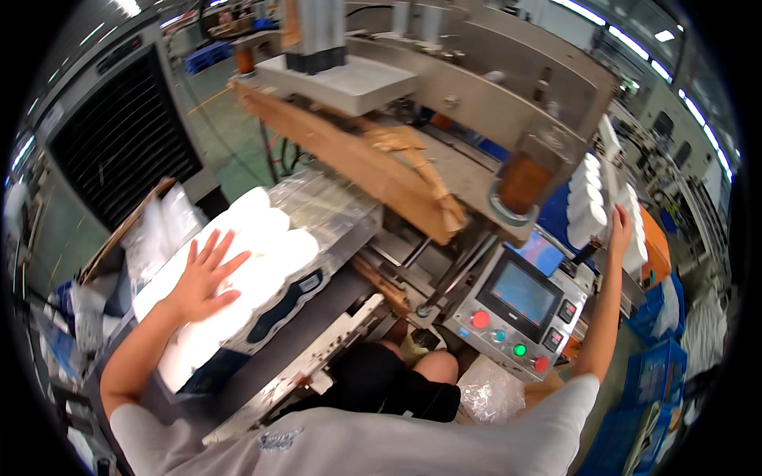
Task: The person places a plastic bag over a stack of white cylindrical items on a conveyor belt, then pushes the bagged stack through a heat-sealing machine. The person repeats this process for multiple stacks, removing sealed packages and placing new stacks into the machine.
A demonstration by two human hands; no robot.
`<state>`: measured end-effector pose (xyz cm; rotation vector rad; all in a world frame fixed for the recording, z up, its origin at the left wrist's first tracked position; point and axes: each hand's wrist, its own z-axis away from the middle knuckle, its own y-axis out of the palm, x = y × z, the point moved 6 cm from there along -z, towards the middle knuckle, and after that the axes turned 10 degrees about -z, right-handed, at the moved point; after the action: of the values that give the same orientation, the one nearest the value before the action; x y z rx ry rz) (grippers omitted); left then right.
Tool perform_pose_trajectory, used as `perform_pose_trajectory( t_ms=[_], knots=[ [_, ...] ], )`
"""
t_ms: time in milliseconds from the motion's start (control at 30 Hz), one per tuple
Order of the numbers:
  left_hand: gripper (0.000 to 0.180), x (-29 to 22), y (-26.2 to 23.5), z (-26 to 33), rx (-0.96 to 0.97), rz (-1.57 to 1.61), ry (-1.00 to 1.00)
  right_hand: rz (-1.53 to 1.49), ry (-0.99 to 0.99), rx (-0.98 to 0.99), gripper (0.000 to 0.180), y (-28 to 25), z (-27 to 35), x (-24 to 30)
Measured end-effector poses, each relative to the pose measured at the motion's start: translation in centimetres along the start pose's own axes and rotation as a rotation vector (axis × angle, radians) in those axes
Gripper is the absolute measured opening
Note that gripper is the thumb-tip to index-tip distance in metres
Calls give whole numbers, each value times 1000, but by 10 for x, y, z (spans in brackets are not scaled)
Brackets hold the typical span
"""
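My left hand [205, 278] lies with fingers spread on a pack of white paper rolls [274, 246]. The pack has a dark blue printed side, and its overexposed top hides detail. It rests on a dark conveyor belt [294, 345], its far end against a clear plastic film sleeve [329, 202]. Out to the right, my right hand [621, 232] reaches to a row of white rolls [633, 238], fingers stretched out and nothing visibly held. Whether it touches the rolls I cannot tell. Another row of white rolls [586, 202] stands just left of that hand.
Between my arms sits a control panel [516, 305] with a screen and coloured buttons. Ahead stands a metal machine frame with a wooden beam [349, 166] and a brown cylinder [524, 182]. Crumpled clear plastic [490, 389] lies below the panel. Blue crates [655, 373] stand at right.
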<state>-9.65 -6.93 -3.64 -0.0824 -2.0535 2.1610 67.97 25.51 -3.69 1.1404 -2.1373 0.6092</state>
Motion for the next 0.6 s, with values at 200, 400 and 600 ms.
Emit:
perform_pose_trajectory(
  t_ms=[200,400,600],
  knots=[
    [59,9,15,14,-47,-39,30,-122,-3,82,11,75,264,143],
    [59,16,18,14,-124,-39,77,11,-53,658,22,162,466,215],
    [59,18,22,14,-100,-48,64,209,-52,703,14,183,485,224]
  ],
)
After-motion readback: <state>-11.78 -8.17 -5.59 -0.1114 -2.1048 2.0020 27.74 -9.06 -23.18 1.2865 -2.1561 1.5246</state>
